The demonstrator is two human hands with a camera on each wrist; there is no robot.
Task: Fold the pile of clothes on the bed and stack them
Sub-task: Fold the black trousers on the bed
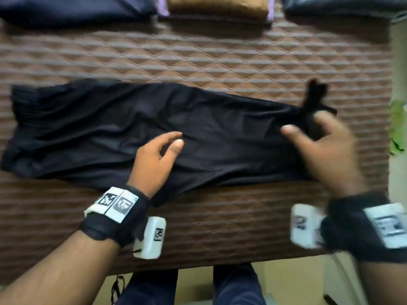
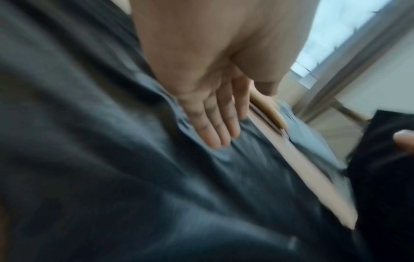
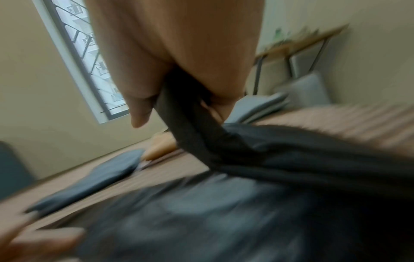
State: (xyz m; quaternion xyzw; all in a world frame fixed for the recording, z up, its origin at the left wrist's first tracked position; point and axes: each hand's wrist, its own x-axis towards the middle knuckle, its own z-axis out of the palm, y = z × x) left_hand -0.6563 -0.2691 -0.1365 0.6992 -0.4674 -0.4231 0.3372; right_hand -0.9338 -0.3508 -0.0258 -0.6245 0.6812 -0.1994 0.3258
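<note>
Right hand [image 1: 317, 142] is gripping one end of black trousers [image 1: 132, 128], left hand [image 1: 157, 154] lying flat; folded clothes [image 1: 217, 6] are waiting behind.

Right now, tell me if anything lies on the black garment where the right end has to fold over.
Only the left hand rests flat on the black garment near its middle. The right hand grips the right end. Nothing else visible lies on it; the folded clothes sit apart.

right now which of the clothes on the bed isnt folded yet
The long black garment spread across the near side, under both hands. The dark piles and brown one at the far edge are folded.
</note>
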